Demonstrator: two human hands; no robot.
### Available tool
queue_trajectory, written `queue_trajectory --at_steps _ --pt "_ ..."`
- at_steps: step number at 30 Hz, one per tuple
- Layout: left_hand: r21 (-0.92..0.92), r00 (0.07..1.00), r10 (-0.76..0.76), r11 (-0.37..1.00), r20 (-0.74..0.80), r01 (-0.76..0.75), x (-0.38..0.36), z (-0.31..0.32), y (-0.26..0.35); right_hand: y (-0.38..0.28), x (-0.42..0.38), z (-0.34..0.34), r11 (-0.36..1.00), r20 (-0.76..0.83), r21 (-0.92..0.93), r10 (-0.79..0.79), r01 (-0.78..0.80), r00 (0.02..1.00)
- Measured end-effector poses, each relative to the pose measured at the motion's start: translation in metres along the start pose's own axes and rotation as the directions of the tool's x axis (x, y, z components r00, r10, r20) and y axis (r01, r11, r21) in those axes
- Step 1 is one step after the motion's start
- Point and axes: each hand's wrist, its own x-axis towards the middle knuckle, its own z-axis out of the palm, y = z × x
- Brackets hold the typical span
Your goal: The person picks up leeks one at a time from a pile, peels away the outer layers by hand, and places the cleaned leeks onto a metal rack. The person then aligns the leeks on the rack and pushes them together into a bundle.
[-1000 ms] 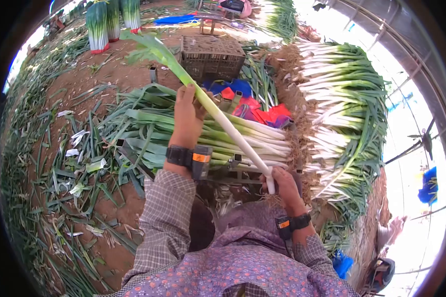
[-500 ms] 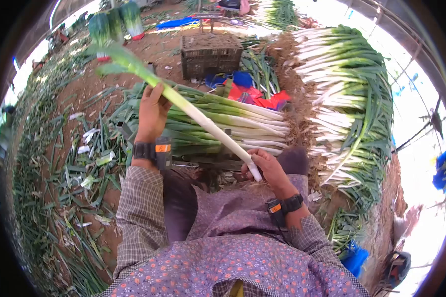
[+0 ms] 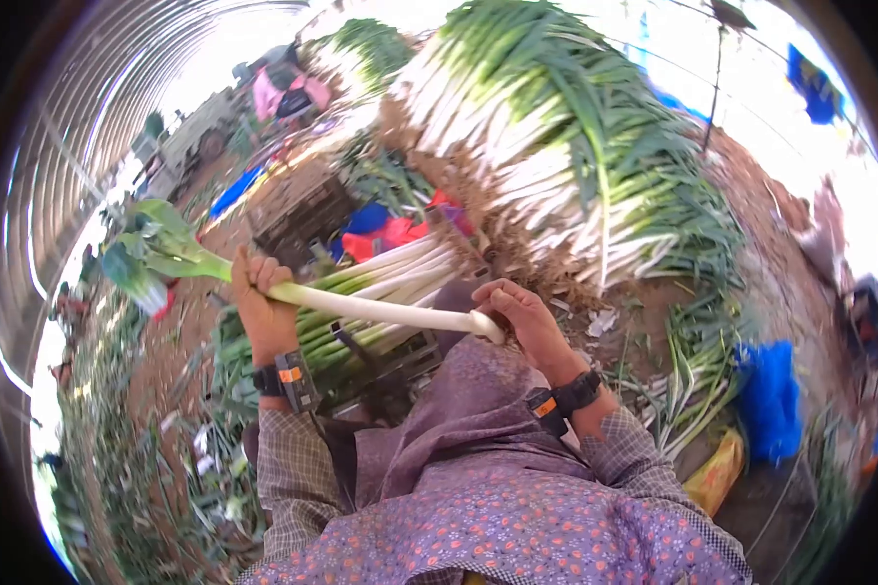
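One long leek (image 3: 371,309) lies across in front of me, its green leaves at the left and its white root end at the right. My left hand (image 3: 262,291) is wrapped round it just below the leaves. At the root end my right hand (image 3: 523,317) has its fingers curled in; whether they grip the leek or only touch it, I cannot tell. Under and behind the held leek is a bundle of leeks (image 3: 400,276) with roots to the right. A large pile of leeks (image 3: 566,146) lies beyond my right hand.
A dark crate (image 3: 304,213) stands behind the bundle, near red cloth (image 3: 385,239). Blue plastic (image 3: 771,400) and a yellow bag (image 3: 716,474) lie at the right. Leaf scraps cover the ground at left. A person in pink (image 3: 291,97) is in the distance.
The view has turned to the right. The held leek has swung from a steep slant to nearly level, and my left hand sits lower. The fingers of my right hand have shifted at the root end.
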Motion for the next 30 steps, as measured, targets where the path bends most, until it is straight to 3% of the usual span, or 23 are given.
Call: queue_trajectory --at_steps 3,7,10,13,16,18,19,20,21,22,24,25,26,29,30 --pt "0.118 0.999 0.014 0.993 0.031 -0.018 0.011 0.027 -0.020 -0.005 -0.020 -0.013 0.994 0.034 -0.002 -0.106 0.106 0.994" --pt "0.168 0.997 0.030 0.985 0.069 -0.041 0.016 0.050 -0.042 -0.019 -0.037 -0.009 0.889 -0.015 -0.401 -0.249 0.222 0.968" --pt "0.136 0.991 0.023 0.990 0.128 -0.041 0.022 0.051 -0.047 -0.024 -0.042 -0.007 0.660 -0.049 -0.704 -0.414 0.263 0.909" --pt "0.113 0.987 0.030 0.992 0.158 -0.048 0.021 0.050 -0.043 -0.017 -0.036 -0.006 0.769 -0.148 -0.614 -0.334 0.178 0.931" --pt "0.060 0.987 0.052 0.996 0.151 -0.061 0.018 0.046 -0.033 -0.011 -0.027 -0.006 0.787 -0.130 -0.548 -0.416 0.284 0.900" --pt "-0.015 0.989 0.062 0.998 0.135 -0.060 0.020 0.038 -0.013 -0.015 -0.023 -0.006 0.939 -0.216 0.016 -0.333 0.345 0.918" --pt "-0.055 0.987 0.066 0.997 0.144 -0.059 0.022 0.031 0.002 -0.018 -0.020 -0.008 0.888 -0.236 0.311 -0.273 0.339 0.933" --pt "-0.094 0.985 0.072 0.994 0.154 -0.058 0.026 0.025 0.021 -0.012 -0.017 -0.026 0.879 -0.367 0.309 -0.243 0.364 0.898" --pt "-0.134 0.982 0.082 0.989 0.170 -0.059 0.029 0.019 0.036 -0.019 -0.019 -0.037 0.934 -0.496 0.197 -0.167 0.298 0.852" --pt "-0.111 0.978 0.115 0.989 0.175 -0.096 0.030 0.014 0.047 -0.010 -0.021 -0.056 0.930 -0.461 0.217 -0.172 0.298 0.871" --pt "-0.066 0.966 0.183 0.983 0.180 -0.174 0.026 0.005 0.068 -0.007 -0.030 -0.076 0.983 -0.453 0.050 -0.134 0.175 0.881" --pt "-0.035 0.967 0.230 0.973 0.108 -0.228 0.019 0.007 0.068 -0.010 -0.035 -0.087 0.994 -0.403 -0.108 -0.052 0.010 0.914" --pt "-0.072 0.972 0.191 0.981 0.139 -0.182 0.013 0.007 0.066 -0.010 -0.038 -0.095 0.951 -0.368 -0.273 0.036 -0.145 0.929" --pt "-0.124 0.980 0.083 0.990 0.181 -0.061 0.004 0.005 0.046 -0.008 -0.038 -0.089 0.690 -0.202 -0.708 0.008 -0.151 0.979" --pt "-0.186 0.974 -0.016 0.981 0.225 0.059 0.000 0.008 0.035 -0.014 -0.034 -0.079 0.739 -0.142 -0.666 0.011 -0.104 0.990"
